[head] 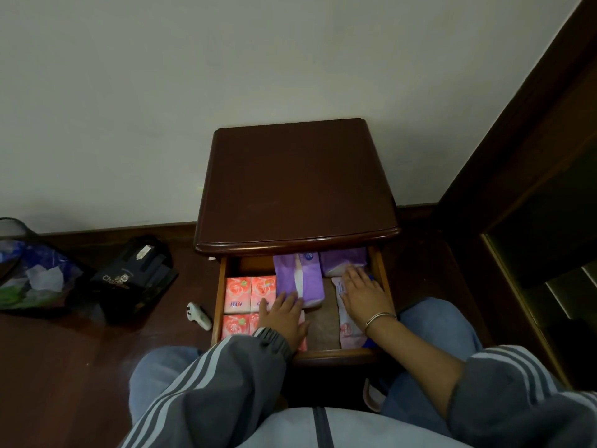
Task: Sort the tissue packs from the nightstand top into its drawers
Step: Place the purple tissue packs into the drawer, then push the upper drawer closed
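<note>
Both hands are down in the open drawer [220,286] of the nightstand [290,189], fingers straight and flat, gripping nothing. They lie apart, with a strip of bare drawer bottom [323,321] between them.

All the tissue packs I can see are in this drawer. The left hand [284,313] rests palm-down over the near pink packs [250,292], which sit in a tidy block against the drawer's left wall. Its fingertips reach the near end of a purple pack [298,279] in the middle. In this dim light I cannot say for certain that they press on it rather than just overlap it.

That purple pack is what the next move likely turns on. It lies straight ahead of the left fingertips, with its long axis running from the drawer front toward the back and leaning a little to the left at the far end. The left hand is plainly the nearer one, so a push along that axis or a small twist to square it up would fall to that hand.

The right hand [363,294], with a bracelet [381,318] at the wrist, lies flat on a pale pack [347,331] along the right wall. Its fingertips touch a second purple pack [342,261], which lies crosswise at the back right corner, partly under the nightstand's top edge. That pack is the right hand's to shift.
</note>
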A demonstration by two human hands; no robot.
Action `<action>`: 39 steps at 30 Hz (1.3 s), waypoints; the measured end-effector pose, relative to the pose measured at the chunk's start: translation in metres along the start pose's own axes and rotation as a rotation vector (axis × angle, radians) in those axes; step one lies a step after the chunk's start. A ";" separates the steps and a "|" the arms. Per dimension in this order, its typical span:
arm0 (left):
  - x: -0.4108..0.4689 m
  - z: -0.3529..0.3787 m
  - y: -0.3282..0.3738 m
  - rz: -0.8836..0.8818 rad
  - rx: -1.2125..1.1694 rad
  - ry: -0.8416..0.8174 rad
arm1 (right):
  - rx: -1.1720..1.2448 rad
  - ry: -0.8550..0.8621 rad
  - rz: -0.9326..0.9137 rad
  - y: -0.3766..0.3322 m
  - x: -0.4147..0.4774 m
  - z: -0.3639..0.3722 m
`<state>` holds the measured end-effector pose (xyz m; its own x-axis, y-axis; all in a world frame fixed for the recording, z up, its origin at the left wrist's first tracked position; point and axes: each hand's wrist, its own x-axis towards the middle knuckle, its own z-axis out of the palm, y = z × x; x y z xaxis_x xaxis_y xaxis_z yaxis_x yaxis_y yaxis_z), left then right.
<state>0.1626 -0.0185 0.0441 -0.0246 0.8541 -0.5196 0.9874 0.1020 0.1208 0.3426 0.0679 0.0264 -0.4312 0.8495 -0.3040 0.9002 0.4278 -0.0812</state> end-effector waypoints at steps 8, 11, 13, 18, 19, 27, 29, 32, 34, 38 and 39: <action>-0.005 0.002 -0.001 0.003 0.013 -0.001 | 0.051 -0.045 0.009 -0.002 0.000 -0.004; -0.011 -0.004 -0.002 0.022 -0.002 0.024 | 0.113 -0.003 -0.019 -0.002 -0.010 -0.010; -0.018 -0.010 -0.006 0.053 -0.003 0.069 | 0.183 0.021 -0.073 0.000 -0.023 -0.014; -0.053 -0.008 -0.044 0.232 0.048 0.181 | 0.353 -0.035 -0.305 0.020 -0.075 -0.020; -0.061 -0.003 -0.053 0.241 0.081 0.179 | 0.312 -0.064 -0.338 0.025 -0.084 -0.020; -0.087 -0.009 -0.072 0.155 0.289 0.239 | -0.011 -0.026 -0.327 0.034 -0.096 -0.015; -0.087 -0.011 -0.074 0.127 0.279 0.268 | -0.076 0.030 -0.324 0.031 -0.096 -0.024; -0.087 -0.008 -0.078 0.105 0.265 0.325 | -0.139 0.110 -0.319 0.029 -0.096 -0.030; -0.088 -0.008 -0.078 0.100 0.257 0.353 | -0.167 0.134 -0.304 0.029 -0.095 -0.030; -0.089 -0.007 -0.080 0.102 0.197 0.426 | -0.186 0.196 -0.301 0.030 -0.095 -0.031; -0.090 -0.006 -0.082 0.098 0.185 0.435 | -0.185 0.218 -0.301 0.030 -0.094 -0.031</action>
<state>0.0834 -0.1003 0.0860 0.0463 0.9932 -0.1067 0.9986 -0.0489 -0.0213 0.4085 0.0101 0.0822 -0.6944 0.7148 -0.0826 0.7142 0.6987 0.0417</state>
